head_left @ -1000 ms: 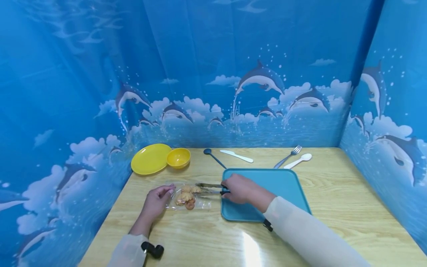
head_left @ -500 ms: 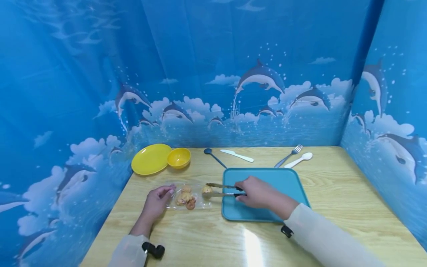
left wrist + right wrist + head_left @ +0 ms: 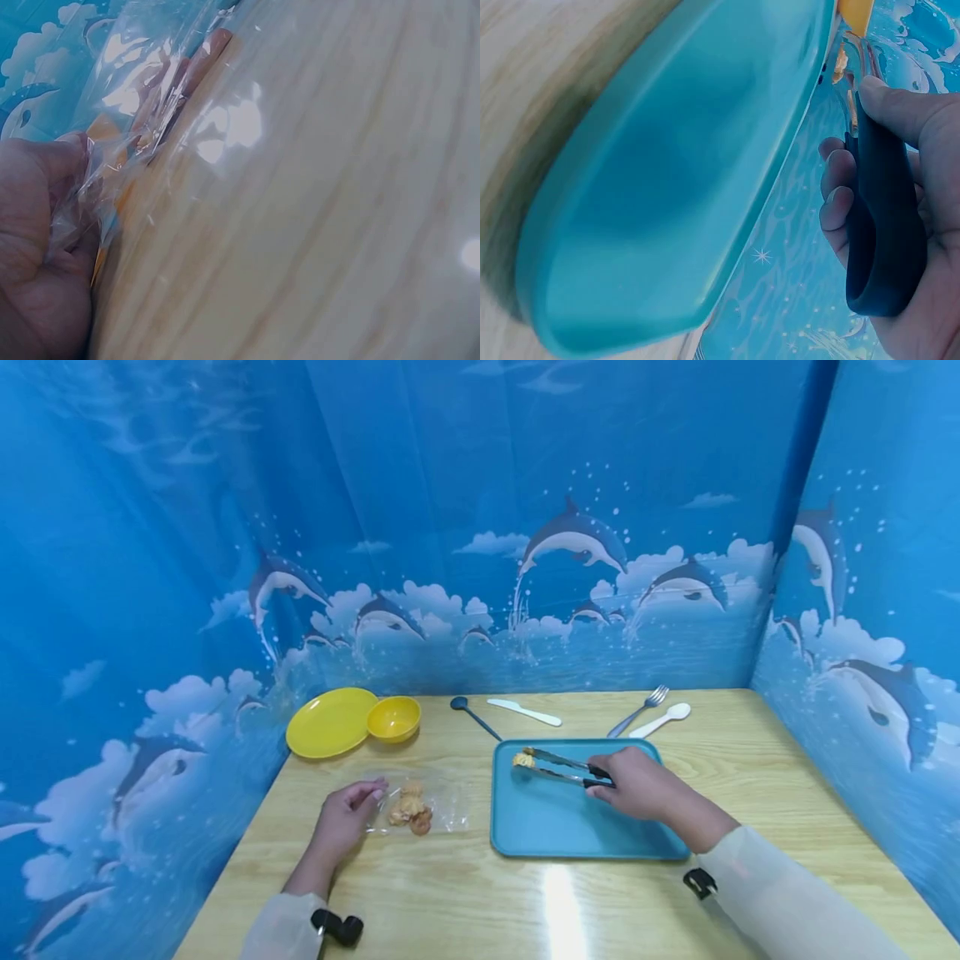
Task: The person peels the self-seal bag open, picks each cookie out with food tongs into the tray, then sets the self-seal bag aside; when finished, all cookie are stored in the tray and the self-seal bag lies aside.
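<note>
My right hand (image 3: 637,782) grips black-handled metal tongs (image 3: 885,217) over the teal tray (image 3: 577,831). Pinched at the tong tips is a small golden-brown piece of food (image 3: 523,761), above the tray's left part. At the left, my left hand (image 3: 347,817) pinches the edge of a clear plastic bag (image 3: 448,806) lying on the table. Several more golden and brown pieces of food (image 3: 408,807) are in or on the bag; which one I cannot tell. In the left wrist view the crinkled film (image 3: 105,169) is between thumb and fingers.
A yellow plate (image 3: 330,723) and a yellow bowl (image 3: 394,719) stand at the back left. Behind the tray lie a dark spoon (image 3: 475,717), a white knife (image 3: 525,712), a fork (image 3: 639,710) and a white spoon (image 3: 662,720). Dolphin-printed curtains (image 3: 465,527) border the wooden table (image 3: 450,902).
My right hand has moved right with the tongs, carrying one piece of food from the bag to over the tray. The left hand stays holding the bag's edge.
</note>
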`<act>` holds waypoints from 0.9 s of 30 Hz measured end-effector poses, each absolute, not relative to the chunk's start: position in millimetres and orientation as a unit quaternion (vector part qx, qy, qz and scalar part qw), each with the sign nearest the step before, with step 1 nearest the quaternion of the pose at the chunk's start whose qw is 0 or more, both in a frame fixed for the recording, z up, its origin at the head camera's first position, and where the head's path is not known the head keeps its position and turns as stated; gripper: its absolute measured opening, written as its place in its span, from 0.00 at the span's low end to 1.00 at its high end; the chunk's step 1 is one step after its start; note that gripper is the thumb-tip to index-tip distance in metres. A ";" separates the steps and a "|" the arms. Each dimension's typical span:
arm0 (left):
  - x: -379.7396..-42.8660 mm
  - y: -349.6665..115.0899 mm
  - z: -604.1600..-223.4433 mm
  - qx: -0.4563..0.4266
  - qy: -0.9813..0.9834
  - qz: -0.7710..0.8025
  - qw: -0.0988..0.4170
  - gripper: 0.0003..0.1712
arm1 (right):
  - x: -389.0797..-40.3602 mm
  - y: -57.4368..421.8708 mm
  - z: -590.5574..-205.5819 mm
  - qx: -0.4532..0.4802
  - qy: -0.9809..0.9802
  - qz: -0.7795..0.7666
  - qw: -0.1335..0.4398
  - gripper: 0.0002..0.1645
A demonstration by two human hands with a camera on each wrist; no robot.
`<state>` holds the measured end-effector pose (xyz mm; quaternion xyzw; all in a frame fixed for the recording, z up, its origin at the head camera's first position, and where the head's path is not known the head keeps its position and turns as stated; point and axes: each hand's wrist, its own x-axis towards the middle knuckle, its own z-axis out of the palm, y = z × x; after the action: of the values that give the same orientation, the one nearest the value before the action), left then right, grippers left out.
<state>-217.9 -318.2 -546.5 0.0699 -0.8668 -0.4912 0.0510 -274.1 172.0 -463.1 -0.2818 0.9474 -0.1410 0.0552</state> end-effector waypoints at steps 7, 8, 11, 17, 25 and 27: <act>-218.8 -316.2 -550.3 0.069 -0.859 -0.504 0.052 0.13 | -277.9 167.5 -468.0 -0.281 0.947 -0.143 0.063 0.24; -218.9 -315.8 -550.3 0.069 -0.859 -0.505 0.054 0.13 | -278.2 167.0 -468.2 -0.281 0.947 -0.142 0.064 0.24; -219.3 -315.6 -549.8 0.069 -0.859 -0.504 0.055 0.12 | -279.2 166.0 -469.0 -0.280 0.947 -0.143 0.067 0.24; -219.6 -315.8 -547.2 0.074 -0.862 -0.499 0.050 0.13 | -280.8 165.0 -470.7 -0.283 0.945 -0.147 0.071 0.25; -216.9 -317.0 -545.3 0.059 -0.861 -0.502 0.059 0.12 | -280.2 161.9 -471.5 -0.281 0.944 -0.154 0.073 0.28; -216.8 -317.5 -545.0 0.056 -0.861 -0.501 0.060 0.12 | -279.7 159.0 -470.6 -0.283 0.944 -0.153 0.070 0.28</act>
<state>-216.8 -317.5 -545.0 0.0555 -0.8614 -0.5012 0.0601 -279.7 159.0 -470.6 -0.2832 0.9441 -0.1532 0.0703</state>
